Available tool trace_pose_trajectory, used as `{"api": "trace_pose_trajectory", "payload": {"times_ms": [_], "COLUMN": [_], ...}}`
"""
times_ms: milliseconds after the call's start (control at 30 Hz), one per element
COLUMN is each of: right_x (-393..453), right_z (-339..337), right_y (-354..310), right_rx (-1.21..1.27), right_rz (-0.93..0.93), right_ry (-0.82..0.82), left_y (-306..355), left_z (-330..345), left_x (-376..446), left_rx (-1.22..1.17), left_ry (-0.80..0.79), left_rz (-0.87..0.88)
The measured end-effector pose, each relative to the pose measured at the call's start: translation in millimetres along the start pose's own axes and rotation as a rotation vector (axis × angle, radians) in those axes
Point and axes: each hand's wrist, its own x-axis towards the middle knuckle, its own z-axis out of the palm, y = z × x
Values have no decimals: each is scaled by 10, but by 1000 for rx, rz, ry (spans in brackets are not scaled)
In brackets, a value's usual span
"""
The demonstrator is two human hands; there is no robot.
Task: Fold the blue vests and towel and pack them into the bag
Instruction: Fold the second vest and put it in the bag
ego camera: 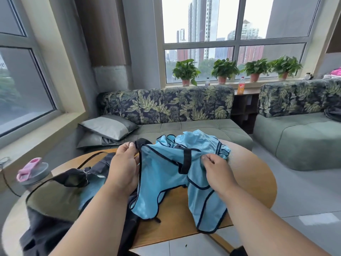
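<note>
- Head view: left hand point(124, 164) pinches a black-trimmed edge of a blue vest point(166, 174); right hand point(215, 172) bunches the vest's other side; both grips closed on cloth.
- Vest hangs spread at frame centre, lower hems draped on the round wooden desk point(254, 174).
- More blue fabric point(199, 140) heaped behind it.
- Step, by my reading: straightening the vest for folding. Next: lay it flat, align the edges.
- Dark bag point(55, 200) lower left, on the desk.
- Room: leaf-print sofa point(166, 104), potted plants point(186, 71) on the windowsill, pink-lidded bottle point(34, 173) far left.

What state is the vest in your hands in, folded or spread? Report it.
Spread, not folded. The vest hangs open between the left hand and right hand, both gripping its top edge, its lower flaps draping loose over the table.
</note>
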Motion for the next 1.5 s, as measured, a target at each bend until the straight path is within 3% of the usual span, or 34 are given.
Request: {"api": "trace_pose_trajectory", "payload": {"times_ms": [167, 467, 567, 733, 800, 867, 1000, 1200, 1300, 1400, 1500], "right_x": [-85, -27, -96, -338, -332, -272, -168, -74, -66, -57, 7], "right_z": [-30, -106, -12, 236, 317, 343, 259, 194, 170, 97, 43], "right_y": [-53, 20, 38, -123, -154, -188, -159, -126, -150, -139, -93], "right_rx": [27, -52, -138, -130, -83, -1, 97, 266, 321, 352, 343], "right_rz": [-51, 35, 25, -251, -230, -157, -103, -33, 13, 32, 24], "right_ry": [96, 57, -4, -280, -345, -304, -128, -1, 0, 6, 16], "left_y": [72, 7, -79, -268, -362, -436, -476, -1035, -1213, -1263, -1160], "left_z": [-38, 21, 105, 182, 202, 189, 3, -485, -549, -624, -597], "left_x": [-69, -80, -62, 10, 38, 65, 64, -31, -4, 129, 223], "left_rx": [-24, -48, -2, 152, 227, 295, 538, 1242, 1509, 1412, 970], "left_ry": [15, 12, -88, -298, -404, -423, -338, -555, -473, -380, -215], "left_rz": [24, -60, -121, -177, -189, -166, -80, -151, -10, -29, -166]}}
